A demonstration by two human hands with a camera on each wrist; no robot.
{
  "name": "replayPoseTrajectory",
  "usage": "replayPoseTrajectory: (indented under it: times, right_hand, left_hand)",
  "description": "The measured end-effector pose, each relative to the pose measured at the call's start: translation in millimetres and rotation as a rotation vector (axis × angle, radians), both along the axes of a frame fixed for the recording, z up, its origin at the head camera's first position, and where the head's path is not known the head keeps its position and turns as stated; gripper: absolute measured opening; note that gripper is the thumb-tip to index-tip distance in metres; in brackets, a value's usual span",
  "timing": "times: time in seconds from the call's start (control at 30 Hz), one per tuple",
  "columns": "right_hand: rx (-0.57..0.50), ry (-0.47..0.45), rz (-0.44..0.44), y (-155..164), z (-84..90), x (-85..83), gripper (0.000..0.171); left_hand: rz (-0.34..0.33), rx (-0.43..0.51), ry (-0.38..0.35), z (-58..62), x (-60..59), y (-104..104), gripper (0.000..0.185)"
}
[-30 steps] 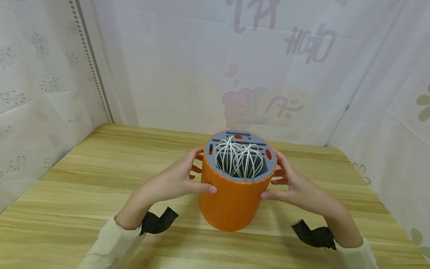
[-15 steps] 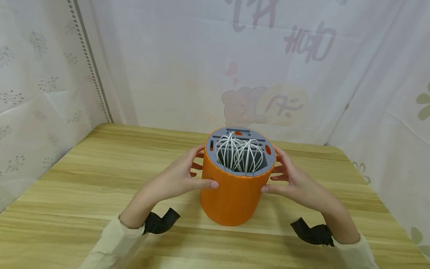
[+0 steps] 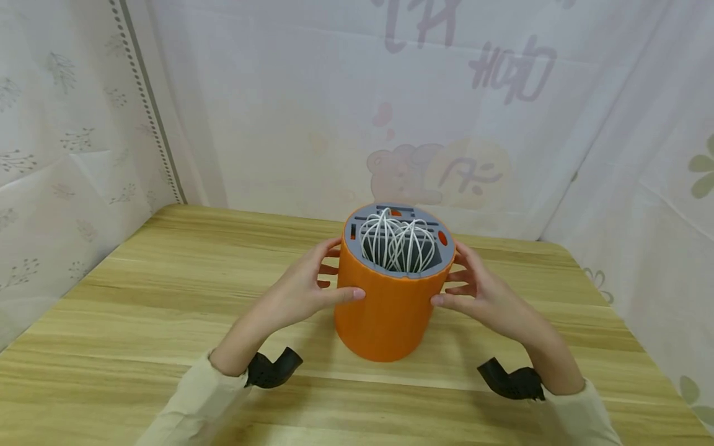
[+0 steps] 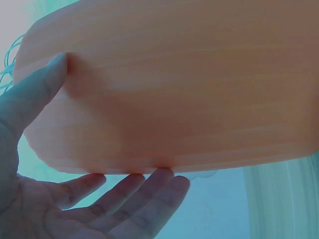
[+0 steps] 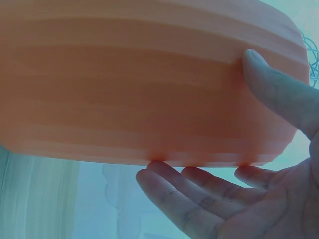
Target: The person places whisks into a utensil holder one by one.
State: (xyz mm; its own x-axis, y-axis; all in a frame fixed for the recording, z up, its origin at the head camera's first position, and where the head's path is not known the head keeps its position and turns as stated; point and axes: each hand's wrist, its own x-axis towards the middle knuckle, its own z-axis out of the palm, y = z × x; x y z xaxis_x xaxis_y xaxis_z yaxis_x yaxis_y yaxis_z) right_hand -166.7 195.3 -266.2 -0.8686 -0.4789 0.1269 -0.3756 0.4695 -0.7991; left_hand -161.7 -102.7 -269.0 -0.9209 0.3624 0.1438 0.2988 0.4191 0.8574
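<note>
A: Where is the orange cylinder (image 3: 390,306)?

B: It stands upright on the wooden worktop (image 3: 167,272), about in the middle and a little toward the far edge. Its top is a grey insert (image 3: 399,218) with slots, and thin white wire loops (image 3: 398,248) rise out of the square opening.

A: What does the left hand (image 3: 298,294) do?

B: It is on the left side of the cylinder. The thumb presses on the front of the wall near the upper rim, and the fingers reach around the far side. In the left wrist view the fingers (image 4: 124,194) are nearly straight and spread, with their tips at the orange wall.

A: And the right hand (image 3: 485,297)?

B: The same, mirrored. The thumb lies on the front of the wall and the fingers (image 5: 199,194) are spread along the right side, close against the orange surface. Both grips are wide, with straight fingers pressing the cylinder between the two hands.

A: What is around the worktop?

B: A white curtain (image 3: 279,93) with faded prints hangs behind it and at both sides.
</note>
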Motion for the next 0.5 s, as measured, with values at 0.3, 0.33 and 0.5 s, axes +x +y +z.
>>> replayPoseTrajectory:
  times: [0.3, 0.33, 0.5]
  right_hand:
    - [0.011, -0.015, -0.043, -1.6, -2.8, -4.3, 0.084]
    - [0.010, -0.018, -0.046, -1.9, -3.3, -4.9, 0.084]
    - [0.008, -0.028, -0.057, -3.1, -7.3, -8.3, 0.084]
  left_hand:
    - [0.039, 0.055, 0.008, -7.6, -4.8, 3.9, 0.082]
    - [0.044, 0.059, 0.008, -8.7, -5.5, 4.2, 0.082]
    - [0.070, 0.066, 0.014, -13.0, -8.6, 5.7, 0.082]
